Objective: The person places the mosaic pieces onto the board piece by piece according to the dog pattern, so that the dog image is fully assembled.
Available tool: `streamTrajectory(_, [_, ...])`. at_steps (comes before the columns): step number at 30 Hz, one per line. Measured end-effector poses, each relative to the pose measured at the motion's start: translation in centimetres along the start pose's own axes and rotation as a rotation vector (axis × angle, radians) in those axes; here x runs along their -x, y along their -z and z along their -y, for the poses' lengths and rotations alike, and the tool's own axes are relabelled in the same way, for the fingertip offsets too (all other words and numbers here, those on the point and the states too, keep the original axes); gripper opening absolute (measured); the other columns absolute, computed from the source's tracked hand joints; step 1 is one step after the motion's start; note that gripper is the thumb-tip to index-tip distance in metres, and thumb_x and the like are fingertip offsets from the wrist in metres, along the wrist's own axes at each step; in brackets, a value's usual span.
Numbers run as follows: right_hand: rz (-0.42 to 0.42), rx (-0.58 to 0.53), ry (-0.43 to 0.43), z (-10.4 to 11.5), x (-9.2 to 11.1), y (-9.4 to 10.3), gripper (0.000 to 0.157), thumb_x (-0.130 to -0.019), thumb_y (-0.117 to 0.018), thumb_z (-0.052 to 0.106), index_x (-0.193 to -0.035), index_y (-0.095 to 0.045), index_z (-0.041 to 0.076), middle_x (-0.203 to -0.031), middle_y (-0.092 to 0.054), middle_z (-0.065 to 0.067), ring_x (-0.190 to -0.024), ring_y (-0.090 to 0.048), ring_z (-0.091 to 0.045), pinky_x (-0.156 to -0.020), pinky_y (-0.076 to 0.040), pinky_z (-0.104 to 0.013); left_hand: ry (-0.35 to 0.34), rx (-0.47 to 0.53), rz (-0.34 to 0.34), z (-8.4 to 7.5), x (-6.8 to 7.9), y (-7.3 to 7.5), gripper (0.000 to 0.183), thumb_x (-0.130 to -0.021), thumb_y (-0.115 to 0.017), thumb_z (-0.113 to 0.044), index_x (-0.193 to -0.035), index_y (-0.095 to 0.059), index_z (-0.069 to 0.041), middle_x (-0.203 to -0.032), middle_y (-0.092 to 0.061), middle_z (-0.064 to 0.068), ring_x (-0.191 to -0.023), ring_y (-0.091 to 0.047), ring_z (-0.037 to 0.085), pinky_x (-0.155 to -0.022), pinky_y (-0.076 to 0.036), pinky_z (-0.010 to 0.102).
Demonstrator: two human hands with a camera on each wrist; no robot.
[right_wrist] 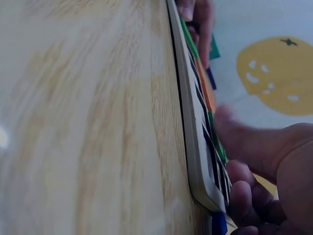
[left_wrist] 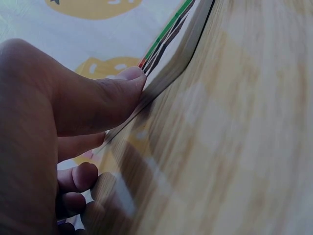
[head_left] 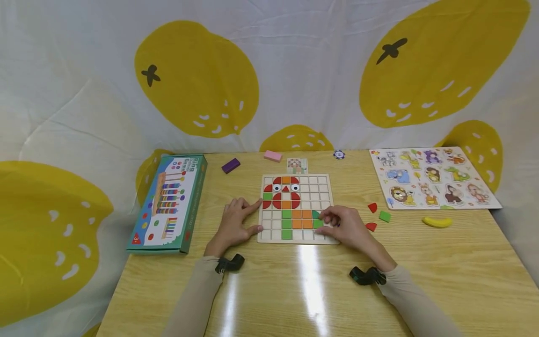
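Observation:
A wooden grid board (head_left: pixel 309 238) lies on the table, bearing red, orange, green and white pieces, some with eyes, arranged as a figure. My left hand (head_left: pixel 234 222) is at its left side. The thumb (left_wrist: pixel 105 98) presses the board's edge, and the forefinger reaches the edge farther up. My right hand (head_left: pixel 347 225) is over the board's right side, thumb and forefinger at a green square (head_left: pixel 317 223) and a rounded green piece (head_left: pixel 315 214). The right thumb (right_wrist: pixel 239 137) lies over the board's top; its contact with the pieces is blurred.
Red quarter-round pieces (head_left: pixel 372 207) and a green square (head_left: pixel 385 216) lie right of the board. A pattern card (head_left: pixel 297 165), pink block (head_left: pixel 273 156), purple block (head_left: pixel 230 165) and chip (head_left: pixel 338 154) lie behind. A game box (head_left: pixel 168 206), animal puzzle (head_left: pixel 421 180) and toy banana (head_left: pixel 437 222) flank it.

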State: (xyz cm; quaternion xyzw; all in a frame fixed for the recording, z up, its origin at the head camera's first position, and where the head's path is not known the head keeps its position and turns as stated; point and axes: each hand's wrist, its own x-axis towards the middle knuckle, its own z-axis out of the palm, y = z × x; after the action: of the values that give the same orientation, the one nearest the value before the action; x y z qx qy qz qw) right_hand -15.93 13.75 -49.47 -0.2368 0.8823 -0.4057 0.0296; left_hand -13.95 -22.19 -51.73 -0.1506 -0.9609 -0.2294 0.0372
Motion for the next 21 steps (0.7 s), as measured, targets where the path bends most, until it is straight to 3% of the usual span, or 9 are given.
streamTrajectory(4, [0.0,-0.01,0.022,0.0,0.1,0.1,0.017,-0.079,-0.084,0.022,-0.092,-0.075,0.016,-0.079,-0.062,0.009,-0.066,-0.055,-0.008,-0.06,-0.046,-0.024,-0.004,-0.006,-0.006,0.1,0.0,-0.1,0.077,-0.08,-0.072,-0.054,-0.148,-0.045,-0.031,-0.099,-0.043,-0.001,-0.089,-0.035,0.018,-0.079,-0.024,0.036])
streamTrajectory(9, [0.005,-0.002,0.024,0.0,0.3,0.7,0.018,-0.079,-0.084,0.025,-0.093,-0.076,0.017,-0.08,-0.063,0.009,-0.068,-0.055,-0.009,-0.061,-0.046,-0.024,-0.008,-0.001,-0.002,0.0,-0.1,-0.1,0.077,-0.08,-0.072,-0.055,-0.148,-0.046,-0.03,-0.098,-0.043,0.0,-0.088,-0.035,0.019,-0.079,-0.024,0.036])
streamTrajectory(12, [-0.013,0.016,0.042,-0.4,1.0,2.6,0.024,-0.078,-0.084,0.028,-0.098,-0.077,0.016,-0.082,-0.066,0.007,-0.071,-0.058,-0.012,-0.064,-0.047,-0.026,-0.008,0.004,0.004,-0.2,-0.1,-0.2,0.077,-0.08,-0.072,-0.055,-0.148,-0.046,-0.029,-0.097,-0.042,0.0,-0.088,-0.034,0.019,-0.079,-0.024,0.036])
streamTrajectory(17, [-0.063,0.154,0.068,-2.1,4.2,7.4,0.029,-0.074,-0.087,0.018,-0.101,-0.076,0.014,-0.079,-0.064,0.008,-0.07,-0.056,-0.009,-0.061,-0.045,-0.027,-0.005,0.002,0.01,-0.3,-0.1,-0.1,0.077,-0.08,-0.072,-0.055,-0.148,-0.045,-0.03,-0.098,-0.042,0.0,-0.089,-0.035,0.018,-0.08,-0.024,0.036])
streamTrajectory(21, [-0.007,0.218,0.061,-3.3,6.4,8.9,0.029,-0.074,-0.086,0.012,-0.101,-0.077,0.016,-0.084,-0.065,0.008,-0.07,-0.053,-0.001,-0.061,-0.044,-0.024,0.007,-0.002,0.005,-0.2,0.0,0.1,0.077,-0.08,-0.073,-0.054,-0.148,-0.045,-0.031,-0.098,-0.042,-0.001,-0.089,-0.035,0.018,-0.08,-0.024,0.036])
